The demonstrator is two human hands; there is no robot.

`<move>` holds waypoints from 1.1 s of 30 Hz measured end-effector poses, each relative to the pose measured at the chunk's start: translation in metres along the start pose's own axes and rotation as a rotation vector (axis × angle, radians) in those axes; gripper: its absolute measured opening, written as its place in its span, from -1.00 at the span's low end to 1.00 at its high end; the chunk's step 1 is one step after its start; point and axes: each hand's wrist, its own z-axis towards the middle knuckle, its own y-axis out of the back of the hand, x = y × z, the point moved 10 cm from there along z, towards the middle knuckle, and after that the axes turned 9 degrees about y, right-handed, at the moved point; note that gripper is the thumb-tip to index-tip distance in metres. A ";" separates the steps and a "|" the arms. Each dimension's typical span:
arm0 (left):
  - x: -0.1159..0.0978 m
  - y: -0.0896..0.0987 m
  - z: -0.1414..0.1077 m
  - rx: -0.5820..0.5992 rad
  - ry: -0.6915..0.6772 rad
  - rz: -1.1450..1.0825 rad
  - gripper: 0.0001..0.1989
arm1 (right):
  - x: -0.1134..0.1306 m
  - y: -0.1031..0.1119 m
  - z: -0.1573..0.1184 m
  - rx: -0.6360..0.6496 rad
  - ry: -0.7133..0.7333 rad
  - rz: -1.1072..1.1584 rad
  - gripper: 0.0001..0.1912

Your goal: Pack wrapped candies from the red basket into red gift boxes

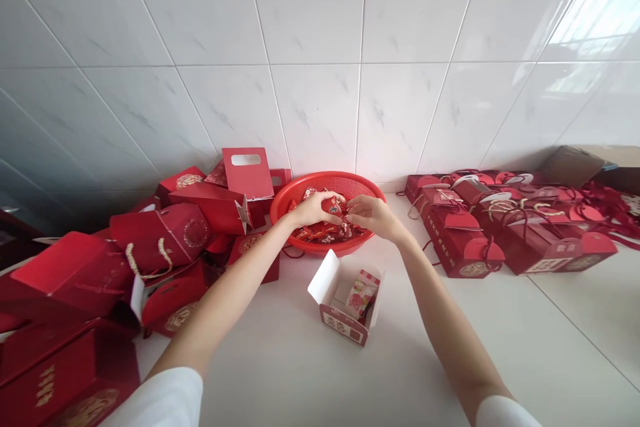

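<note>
- Nearest, on the table (270, 360) below the hands and between the forearms, stands the open box (343, 327), its white flap raised on the left. It looks like thin card: light and fairly stiff, likely to crease under a hard pinch, so best steadied by opposite walls rather than the flap.
- Inside it lies a pink packet (362, 292), floral and striped; its wrap is probably smooth, with its upper edge the easiest hold.
- Beyond the box is the left hand (319, 209), over the basket, fingers and thumb curved in a C and apparently closed on a red packet (331, 205).
- That red packet should be light. Its shiny wrapper may slip and crinkle, and the contents could be brittle, though they are hidden; a gentle fingertip grip across its middle suits it.
- Just beside it, the right hand (371, 215) is half curled, thumb and forefinger pointing towards the left hand; whether it has hold of anything I cannot tell.
- Under both hands, more loose packets (327, 233) lie in the basket (327, 249), whose rim looks firm enough to grasp.
- Further out are piled boxes (165, 233) left of the hands and tied boxes (457, 240) to their right.
</note>
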 end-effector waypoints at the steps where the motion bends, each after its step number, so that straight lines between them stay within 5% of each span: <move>1: -0.002 0.001 -0.001 -0.039 -0.014 -0.031 -0.44 | -0.005 -0.007 0.002 0.026 -0.018 0.017 -0.65; 5: -0.001 0.002 0.000 -0.166 -0.003 -0.166 -0.53 | -0.013 -0.018 0.006 0.001 -0.017 0.038 -0.53; 12: 0.003 -0.017 0.000 -0.033 0.121 -0.381 -0.60 | -0.027 -0.007 0.007 -0.163 -0.033 0.062 -0.53; 17: 0.011 -0.009 -0.005 -0.038 0.169 -0.420 -0.54 | -0.029 -0.006 0.006 -0.180 -0.055 0.186 -0.55; 22: 0.043 0.008 -0.005 -0.121 0.261 0.099 -0.66 | -0.027 0.000 0.000 -0.239 -0.153 0.306 -0.56; 27: 0.076 -0.015 -0.001 0.133 0.374 0.593 -0.66 | -0.011 0.005 -0.004 -0.198 -0.159 0.367 -0.56; 30: 0.076 -0.024 0.001 0.198 0.371 0.693 -0.64 | 0.007 0.011 -0.006 -0.194 -0.101 0.358 -0.59; 33: 0.062 -0.020 -0.001 0.112 0.342 0.663 -0.69 | 0.025 0.015 -0.009 -0.153 -0.050 0.342 -0.62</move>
